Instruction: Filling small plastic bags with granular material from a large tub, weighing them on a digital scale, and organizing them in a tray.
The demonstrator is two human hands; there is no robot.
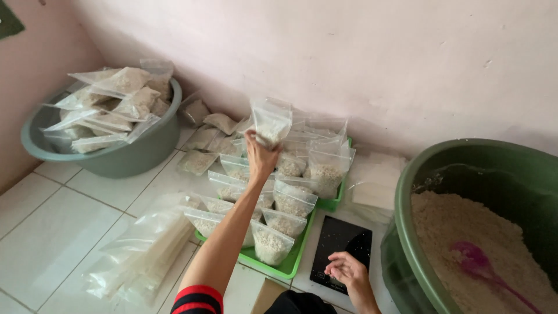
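Two hands are in view: the left hand is raised and closed around a filled clear bag, held above the green tray of similar bags. Right hand rests loosely open, fingers curled, on the black scale beside the large green tub of white grain.

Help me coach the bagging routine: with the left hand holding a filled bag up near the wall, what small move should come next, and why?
Probably lower the filled bag in the left hand into the far rows on the green tray. Upright filled bags already stand there, and the hand hangs right above them. The right hand rests on the black scale.
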